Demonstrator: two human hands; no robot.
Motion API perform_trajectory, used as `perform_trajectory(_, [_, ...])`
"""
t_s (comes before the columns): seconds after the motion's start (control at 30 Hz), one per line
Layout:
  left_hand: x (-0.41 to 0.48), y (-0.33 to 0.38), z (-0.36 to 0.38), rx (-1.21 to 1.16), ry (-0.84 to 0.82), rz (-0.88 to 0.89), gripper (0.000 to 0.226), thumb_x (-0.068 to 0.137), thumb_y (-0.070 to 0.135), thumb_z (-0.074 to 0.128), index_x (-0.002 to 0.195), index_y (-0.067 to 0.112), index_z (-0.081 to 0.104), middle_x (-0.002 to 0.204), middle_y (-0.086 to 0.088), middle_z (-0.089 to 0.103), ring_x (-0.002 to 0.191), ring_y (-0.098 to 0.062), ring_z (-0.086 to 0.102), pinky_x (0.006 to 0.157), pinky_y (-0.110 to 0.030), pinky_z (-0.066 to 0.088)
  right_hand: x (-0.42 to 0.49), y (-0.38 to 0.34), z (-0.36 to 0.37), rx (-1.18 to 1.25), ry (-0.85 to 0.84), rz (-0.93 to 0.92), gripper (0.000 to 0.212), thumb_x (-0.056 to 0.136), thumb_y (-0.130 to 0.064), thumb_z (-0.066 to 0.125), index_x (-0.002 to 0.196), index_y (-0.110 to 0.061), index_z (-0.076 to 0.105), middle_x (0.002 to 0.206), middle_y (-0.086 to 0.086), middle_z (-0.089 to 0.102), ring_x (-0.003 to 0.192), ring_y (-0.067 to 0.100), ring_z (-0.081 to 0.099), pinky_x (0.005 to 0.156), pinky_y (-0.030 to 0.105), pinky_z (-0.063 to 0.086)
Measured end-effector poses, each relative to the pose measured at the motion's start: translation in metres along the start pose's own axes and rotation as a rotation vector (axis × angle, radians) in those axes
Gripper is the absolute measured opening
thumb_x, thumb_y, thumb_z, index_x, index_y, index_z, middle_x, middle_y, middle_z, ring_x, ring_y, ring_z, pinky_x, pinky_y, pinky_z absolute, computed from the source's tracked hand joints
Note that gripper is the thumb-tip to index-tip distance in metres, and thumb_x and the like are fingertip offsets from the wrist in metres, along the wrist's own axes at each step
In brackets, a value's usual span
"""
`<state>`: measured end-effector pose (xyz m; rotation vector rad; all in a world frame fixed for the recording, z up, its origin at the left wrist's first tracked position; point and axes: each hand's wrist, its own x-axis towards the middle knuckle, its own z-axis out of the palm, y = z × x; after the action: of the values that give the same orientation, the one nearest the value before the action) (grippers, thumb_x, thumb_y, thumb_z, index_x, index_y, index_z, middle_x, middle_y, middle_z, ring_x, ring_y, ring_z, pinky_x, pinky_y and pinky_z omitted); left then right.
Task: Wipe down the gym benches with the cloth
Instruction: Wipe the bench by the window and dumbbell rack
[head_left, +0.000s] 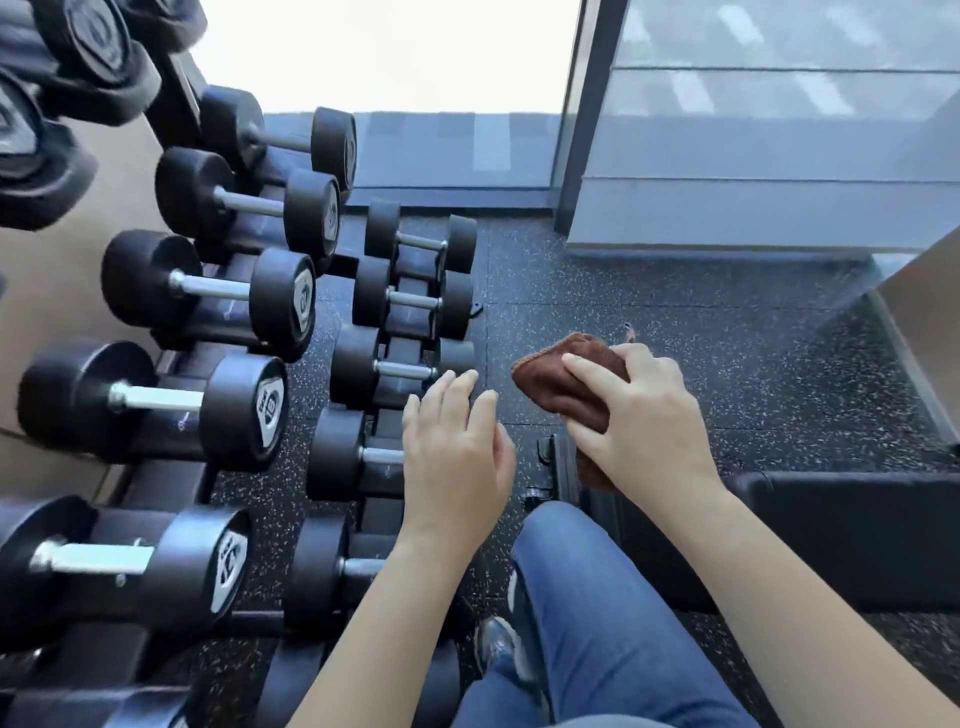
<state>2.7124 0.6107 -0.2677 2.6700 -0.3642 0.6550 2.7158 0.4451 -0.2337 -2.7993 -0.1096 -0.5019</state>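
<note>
A bunched brown cloth (556, 382) is gripped in my right hand (641, 415), held in the air above the speckled floor. Part of the cloth hangs below my palm. My left hand (457, 452) hovers beside it with fingers apart and nothing in it, over the lowest row of dumbbells. A black padded bench (852, 535) lies at the lower right, under my right forearm. Its dark metal frame end (558, 467) shows just below the cloth. My knee in blue jeans (582, 597) is between my arms.
A tiered rack of black dumbbells (228, 291) fills the left side, with a smaller row (410, 306) near the middle. Speckled black rubber floor (727, 332) stretches ahead to a window wall and a grey glass panel (779, 156). A tan box edge (930, 312) is at the right.
</note>
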Motion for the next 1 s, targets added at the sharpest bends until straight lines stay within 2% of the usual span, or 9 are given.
perform_trajectory(0.3, [0.056, -0.013, 0.046, -0.043, -0.021, -0.035, 0.032, 0.081, 0.018, 0.044, 0.096, 0.002, 0.068, 0.11, -0.017, 0.064, 0.103, -0.037, 0.06, 0.087, -0.055, 0.047, 0.064, 0.028, 0.036, 0.025, -0.058, 0.061, 0.054, 0.058, -0.024, 0.083, 0.11, -0.021, 0.068, 0.102, 0.017, 0.06, 0.081, 0.041, 0.054, 0.065, 0.045, 0.05])
perform_trajectory(0.43, [0.114, -0.006, 0.078, -0.074, -0.018, 0.033, 0.031, 0.081, 0.017, 0.046, 0.096, 0.002, 0.068, 0.111, -0.02, 0.063, 0.103, -0.039, 0.059, 0.088, -0.055, 0.047, 0.111, 0.059, 0.047, 0.021, -0.044, 0.105, 0.053, 0.062, -0.024, 0.081, 0.112, -0.02, 0.067, 0.105, 0.018, 0.059, 0.085, 0.041, 0.053, 0.069, 0.046, 0.05])
perform_trajectory(0.67, [0.215, 0.034, 0.138, -0.12, -0.087, 0.154, 0.029, 0.08, 0.017, 0.049, 0.097, 0.002, 0.066, 0.112, -0.02, 0.062, 0.108, -0.038, 0.058, 0.089, -0.055, 0.046, 0.177, 0.125, 0.045, -0.047, 0.032, 0.159, 0.053, 0.061, -0.026, 0.083, 0.112, -0.02, 0.068, 0.106, 0.017, 0.059, 0.085, 0.04, 0.054, 0.065, 0.043, 0.051])
perform_trajectory(1.0, [0.282, 0.07, 0.179, -0.203, -0.143, 0.332, 0.032, 0.08, 0.02, 0.046, 0.097, 0.003, 0.067, 0.11, -0.018, 0.063, 0.105, -0.038, 0.06, 0.088, -0.056, 0.047, 0.203, 0.174, 0.034, -0.079, 0.092, 0.374, 0.051, 0.062, -0.026, 0.083, 0.11, -0.02, 0.069, 0.111, 0.013, 0.061, 0.085, 0.039, 0.055, 0.065, 0.045, 0.054])
